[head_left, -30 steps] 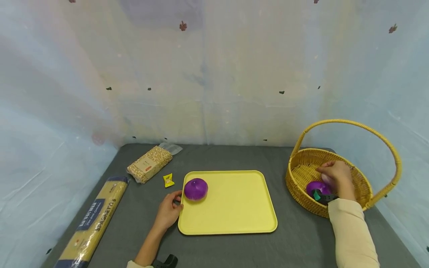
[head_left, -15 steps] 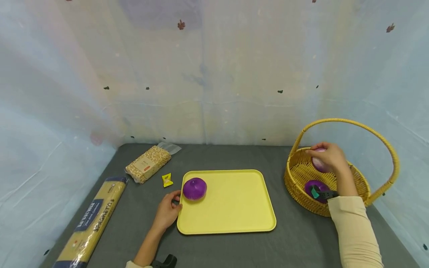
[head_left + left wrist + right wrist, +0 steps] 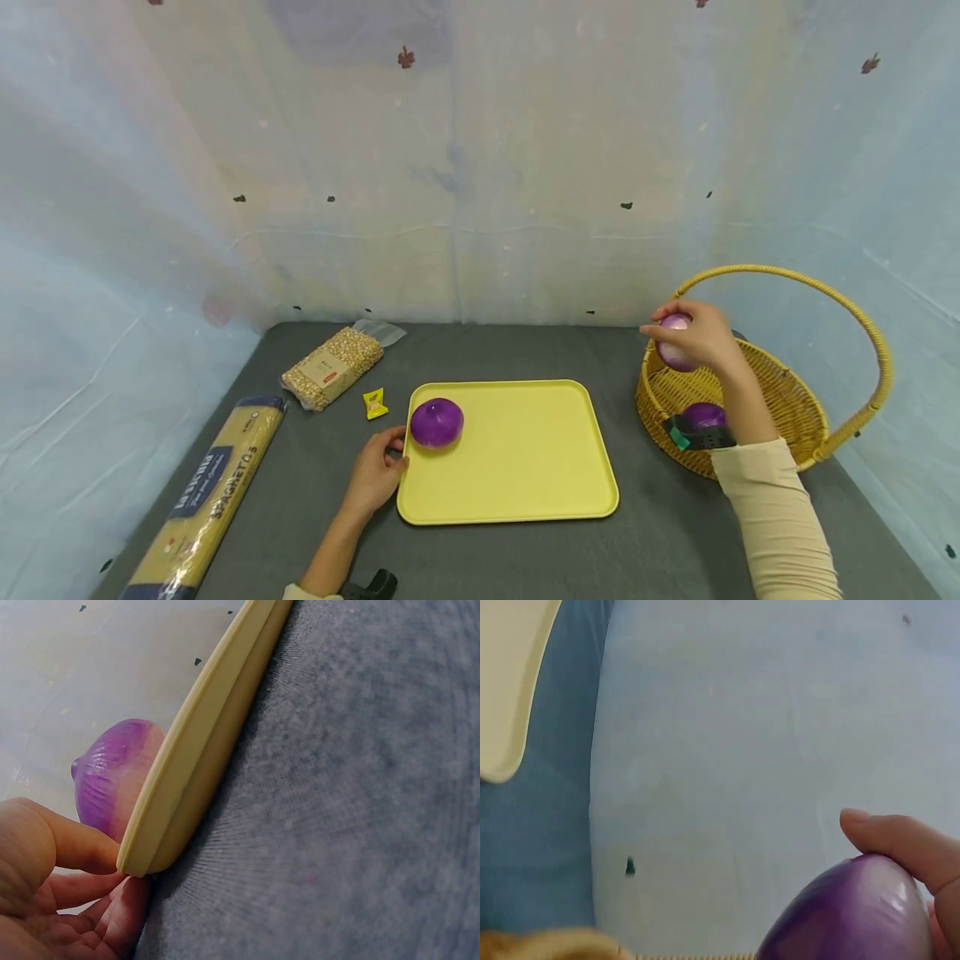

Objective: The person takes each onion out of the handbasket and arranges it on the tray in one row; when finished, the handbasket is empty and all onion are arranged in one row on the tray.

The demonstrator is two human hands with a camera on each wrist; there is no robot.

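My left hand pinches the left rim of the yellow tray, thumb on the rim and fingers below it in the left wrist view. On the tray's upper left lies a purple onion, pale on one side in the left wrist view. My right hand grips another purple-and-white onion above the left rim of the wicker basket. In the right wrist view the thumb presses on that held onion. Inside the basket rests one more purple onion, partly hidden by the wrist camera.
The basket's tall handle arches over it. On the left lie a spaghetti pack, a bag of pale kernels and a small yellow wrapped candy. A pale curtain hangs behind the grey table.
My right hand has lifted the onion out of the basket's inside and carried it up and left, over the near-left rim. The left hand and the tray have stayed in place.
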